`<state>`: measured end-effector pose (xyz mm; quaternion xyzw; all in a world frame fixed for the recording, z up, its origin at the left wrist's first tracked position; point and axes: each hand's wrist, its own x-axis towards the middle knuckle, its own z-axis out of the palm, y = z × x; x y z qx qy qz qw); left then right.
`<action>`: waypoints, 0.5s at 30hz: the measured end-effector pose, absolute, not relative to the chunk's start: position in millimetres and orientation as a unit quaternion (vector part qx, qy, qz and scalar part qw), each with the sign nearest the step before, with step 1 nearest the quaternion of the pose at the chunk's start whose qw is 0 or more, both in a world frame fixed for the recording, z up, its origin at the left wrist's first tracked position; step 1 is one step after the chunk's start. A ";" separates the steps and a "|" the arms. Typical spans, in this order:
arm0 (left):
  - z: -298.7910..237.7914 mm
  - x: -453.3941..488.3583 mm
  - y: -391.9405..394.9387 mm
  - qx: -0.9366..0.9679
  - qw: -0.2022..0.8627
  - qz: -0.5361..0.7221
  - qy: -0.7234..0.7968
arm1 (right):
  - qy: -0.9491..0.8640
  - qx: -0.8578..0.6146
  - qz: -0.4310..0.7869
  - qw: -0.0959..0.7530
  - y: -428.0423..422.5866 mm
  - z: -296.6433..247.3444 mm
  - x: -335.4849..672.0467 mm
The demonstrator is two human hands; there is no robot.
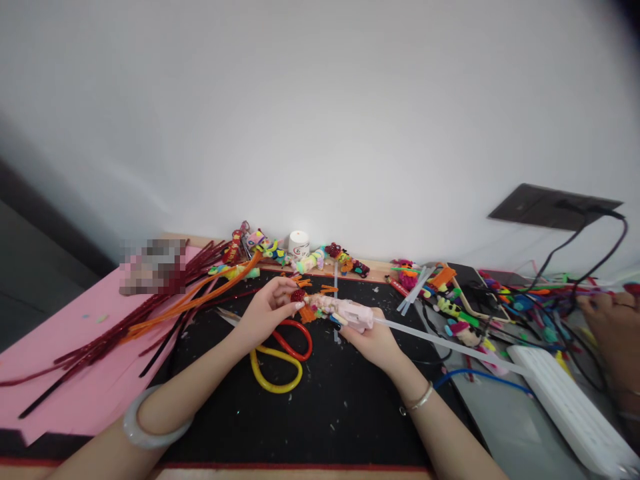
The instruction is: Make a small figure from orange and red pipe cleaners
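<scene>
My right hand (373, 339) is closed around a pale pink hot glue gun (354, 313). The gun's nozzle points left, toward my left hand. Between the fingers of my left hand (270, 308) is a small dark red fuzzy pipe-cleaner piece (299, 295). An orange fuzzy piece (306, 313) lies close to the nozzle; whether it is joined to the red one I cannot tell. Below my hands, scissors with a red handle loop (306, 343) and a yellow handle loop (277, 387) rest on the black mat (345, 413), their blades partly under my left forearm.
Dark red and orange pipe cleaners (165, 303) spread over pink paper (50, 347) at left. Colourful fuzzy figures and a white paper cup (299, 244) line the wall. Clear glue sticks (416, 290) lie right. A white power strip (570, 407) and another person's hand (607, 327) are far right.
</scene>
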<state>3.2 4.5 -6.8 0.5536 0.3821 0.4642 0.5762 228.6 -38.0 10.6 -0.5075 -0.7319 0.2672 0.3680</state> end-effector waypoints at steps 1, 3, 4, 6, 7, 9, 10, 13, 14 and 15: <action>-7.2 3.0 4.4 0.556 0.575 0.464 0.380 | -0.731 -0.508 0.262 0.371 -37.6 10.3 228.8; -8.0 2.7 4.3 0.561 0.573 0.464 0.376 | -0.733 -0.511 0.254 0.371 -36.5 9.2 229.6; -8.3 2.6 4.4 0.562 0.573 0.463 0.375 | -0.733 -0.513 0.251 0.369 -35.9 8.5 230.0; -8.5 2.5 4.7 0.564 0.572 0.463 0.375 | -0.732 -0.519 0.248 0.366 -34.7 7.2 230.8; -8.5 2.5 4.9 0.565 0.571 0.462 0.376 | -0.731 -0.521 0.246 0.364 -34.3 6.6 231.1; -8.2 2.6 5.2 0.568 0.567 0.462 0.377 | -0.730 -0.527 0.238 0.364 -33.7 6.0 231.3; -7.9 2.6 5.2 0.571 0.563 0.462 0.379 | -0.728 -0.531 0.234 0.365 -33.6 6.0 231.4; -6.0 2.9 4.9 0.574 0.558 0.459 0.385 | -0.713 -0.543 0.237 0.374 -33.6 6.4 231.6; -5.1 3.0 4.5 0.574 0.557 0.459 0.386 | -0.708 -0.547 0.242 0.377 -33.6 6.6 231.7; -4.0 3.1 4.0 0.574 0.556 0.460 0.386 | -0.703 -0.549 0.246 0.380 -33.7 6.7 231.9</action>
